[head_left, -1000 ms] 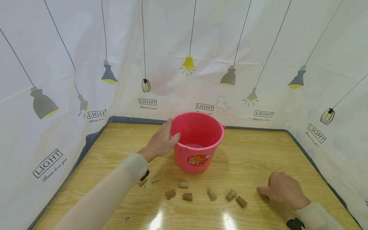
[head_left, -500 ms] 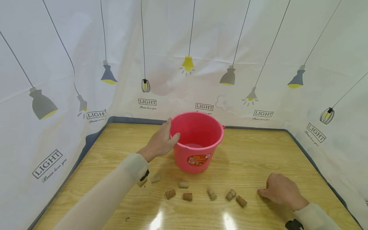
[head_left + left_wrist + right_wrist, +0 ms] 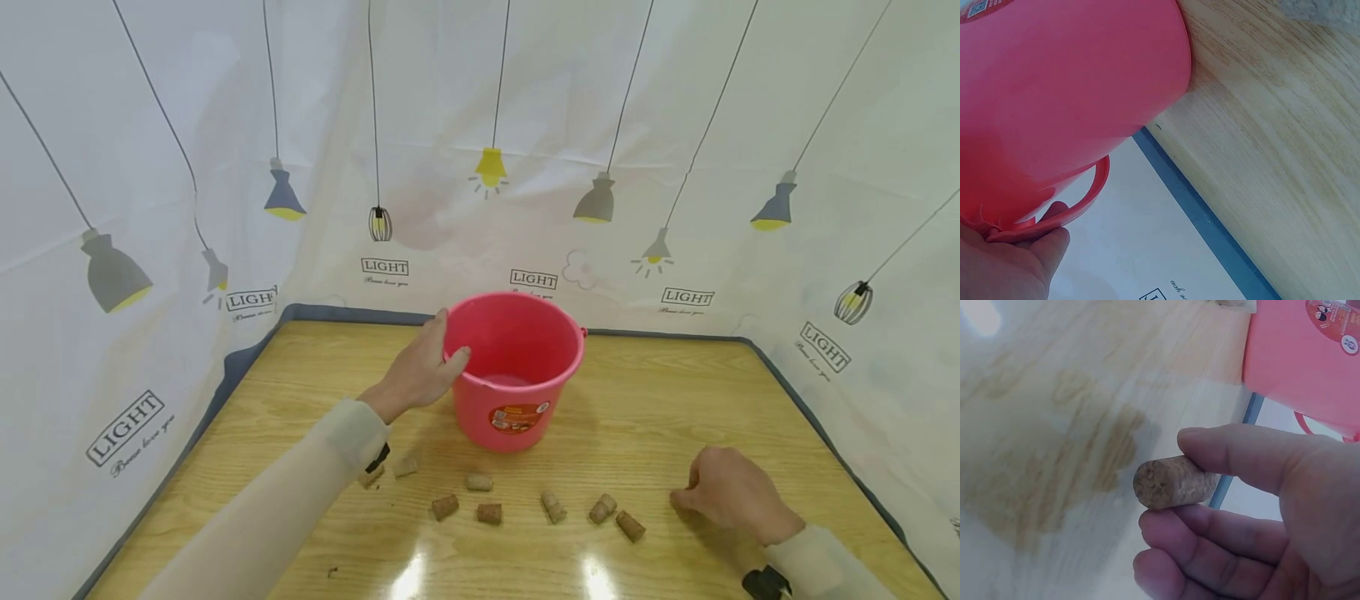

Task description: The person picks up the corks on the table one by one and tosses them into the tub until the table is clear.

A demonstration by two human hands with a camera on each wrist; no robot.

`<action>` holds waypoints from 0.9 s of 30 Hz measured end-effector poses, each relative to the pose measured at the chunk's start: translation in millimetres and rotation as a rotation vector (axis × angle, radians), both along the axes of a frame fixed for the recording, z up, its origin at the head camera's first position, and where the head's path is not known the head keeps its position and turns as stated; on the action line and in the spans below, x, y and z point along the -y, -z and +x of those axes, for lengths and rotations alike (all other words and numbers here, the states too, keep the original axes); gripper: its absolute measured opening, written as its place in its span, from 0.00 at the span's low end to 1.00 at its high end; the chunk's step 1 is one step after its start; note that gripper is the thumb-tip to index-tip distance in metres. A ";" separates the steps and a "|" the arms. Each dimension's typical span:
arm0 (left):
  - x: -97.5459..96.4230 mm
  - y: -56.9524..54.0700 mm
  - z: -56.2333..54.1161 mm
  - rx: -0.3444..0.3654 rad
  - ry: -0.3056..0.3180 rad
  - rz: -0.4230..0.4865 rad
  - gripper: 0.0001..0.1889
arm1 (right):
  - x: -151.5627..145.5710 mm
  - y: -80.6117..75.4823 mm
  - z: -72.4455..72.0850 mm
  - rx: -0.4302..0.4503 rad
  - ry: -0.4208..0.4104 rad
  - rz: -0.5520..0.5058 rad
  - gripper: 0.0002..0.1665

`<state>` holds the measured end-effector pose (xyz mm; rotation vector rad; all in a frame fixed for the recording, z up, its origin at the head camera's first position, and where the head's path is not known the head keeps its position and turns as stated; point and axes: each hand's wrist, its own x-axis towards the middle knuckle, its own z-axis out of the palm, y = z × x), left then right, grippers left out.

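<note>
A pink bucket (image 3: 517, 367) stands upright on the wooden table, a red label on its near side. My left hand (image 3: 420, 367) grips its left rim, thumb over the edge; in the left wrist view the fingers (image 3: 1052, 247) curl around the rim and the pink handle (image 3: 1088, 197). Over at the right of the table, my right hand (image 3: 738, 496) is low near the surface. The right wrist view shows it pinching a brown cork (image 3: 1172, 481) between thumb and fingers. From the head view that cork is hidden behind the hand.
Several corks lie scattered in front of the bucket, among them a dark one (image 3: 630, 526) nearest my right hand and a pale one (image 3: 479, 482) just below the bucket. A white printed cloth (image 3: 660, 125) walls the table (image 3: 675, 400) at the back and sides.
My right hand shifts only slightly at the table's right side. The left hand, the bucket and the loose corks stay where they were.
</note>
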<state>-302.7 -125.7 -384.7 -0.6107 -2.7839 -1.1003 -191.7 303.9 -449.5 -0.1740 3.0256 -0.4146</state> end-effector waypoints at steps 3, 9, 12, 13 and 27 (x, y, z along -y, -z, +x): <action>-0.1 -0.5 0.4 0.003 -0.002 -0.003 0.44 | 0.9 -2.8 -1.4 0.006 0.001 -0.007 0.30; -0.3 -0.9 0.9 0.012 -0.009 -0.006 0.44 | 3.3 -10.5 -3.8 0.008 -0.025 -0.024 0.17; -0.2 -0.9 1.0 0.014 -0.013 -0.011 0.44 | 6.2 -13.4 -4.7 -0.007 -0.032 -0.029 0.15; -0.1 -0.9 1.1 0.013 -0.013 -0.012 0.44 | 7.3 -13.9 -5.2 -0.020 -0.036 -0.031 0.15; 0.5 -0.2 1.5 0.013 -0.011 -0.010 0.44 | 19.8 -20.2 -10.7 -0.289 -0.104 -0.060 0.12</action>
